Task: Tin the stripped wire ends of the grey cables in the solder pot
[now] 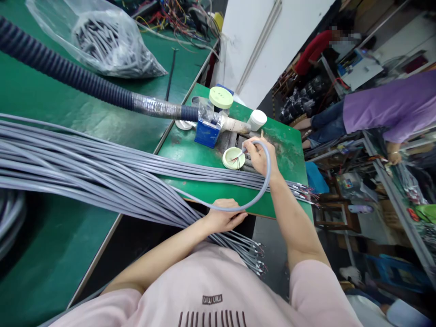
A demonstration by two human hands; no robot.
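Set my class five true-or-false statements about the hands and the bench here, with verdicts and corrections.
1. The right hand holds a grey cable. True.
2. The cable's thin wires point away from the pale cup. False: the wires point towards the cup.
3. The corrugated hose is bright orange. False: the hose is dark.
4. The plastic bag contains grey pieces. True.
5. The left hand is inside the bag. False: the left hand is near the green table's edge.

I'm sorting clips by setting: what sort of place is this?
Probably a cable workshop or small factory: a thick bundle of grey cables lies across green tables, and a tangle of coloured wires sits beyond a clear plastic bag.
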